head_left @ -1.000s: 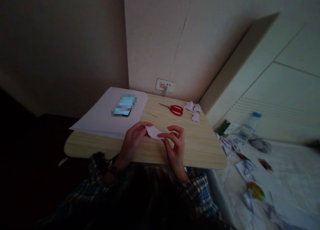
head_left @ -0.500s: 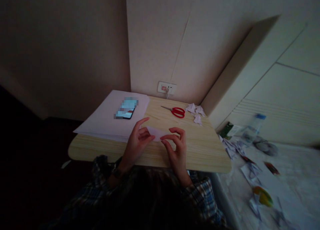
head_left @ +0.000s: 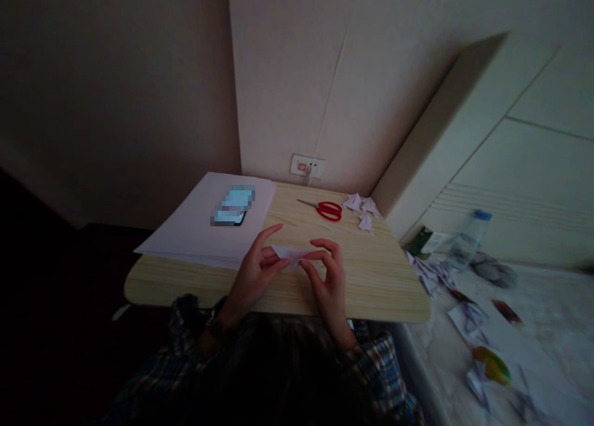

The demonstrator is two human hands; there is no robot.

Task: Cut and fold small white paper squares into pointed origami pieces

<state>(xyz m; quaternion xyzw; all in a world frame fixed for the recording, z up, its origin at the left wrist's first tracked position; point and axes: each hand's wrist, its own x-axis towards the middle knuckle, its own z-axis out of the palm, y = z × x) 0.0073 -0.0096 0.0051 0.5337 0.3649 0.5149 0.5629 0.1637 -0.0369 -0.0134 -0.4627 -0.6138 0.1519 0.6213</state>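
Observation:
A small folded piece of white paper (head_left: 292, 254) is held between my two hands, just over the front part of the wooden table (head_left: 380, 284). My left hand (head_left: 256, 266) pinches its left end with thumb and fingers, the index finger stretched out above it. At the right end, the thumb and index fingertip of my right hand (head_left: 328, 271) grip the paper's edge. Beyond the hands lie red-handled scissors (head_left: 328, 211), blades pointing left. Several small folded paper pieces (head_left: 365, 222) sit near the table's back right corner.
Large white sheets (head_left: 185, 228) cover the table's left side, with a lit phone (head_left: 234, 204) on top. A wall socket (head_left: 307, 166) holds a plug behind the table. On the bed at right are a plastic bottle (head_left: 471, 240), more folded papers (head_left: 429, 274) and a yellow-green item (head_left: 492, 365).
The paper between my hands has tilted and looks narrower, its upper edge folded toward me. My left index finger has lifted slightly away. The view has shifted a little.

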